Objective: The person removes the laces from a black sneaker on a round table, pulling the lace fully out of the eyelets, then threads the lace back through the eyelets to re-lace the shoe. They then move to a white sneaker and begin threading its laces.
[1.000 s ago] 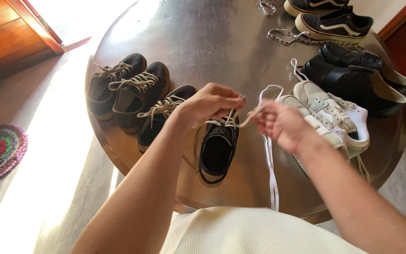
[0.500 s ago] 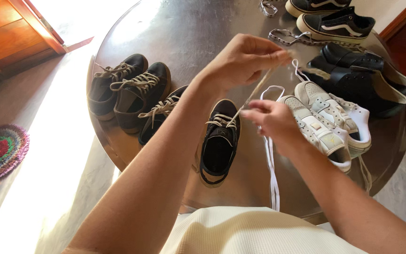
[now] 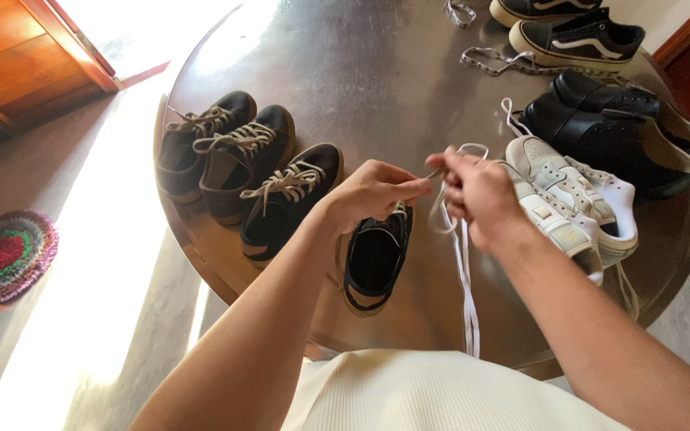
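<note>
While the left hand [image 3: 377, 190] pinches a lace end, seemingly, the right hand [image 3: 477, 191] holds the white lace [image 3: 465, 271] in a closed grip

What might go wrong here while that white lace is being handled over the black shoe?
The white lace hangs past the round table edge, so it may snag or slip from the left hand and right hand. The black shoe sits near that edge and might get tugged off. The white sneakers lie close; their laces may tangle in.
</note>
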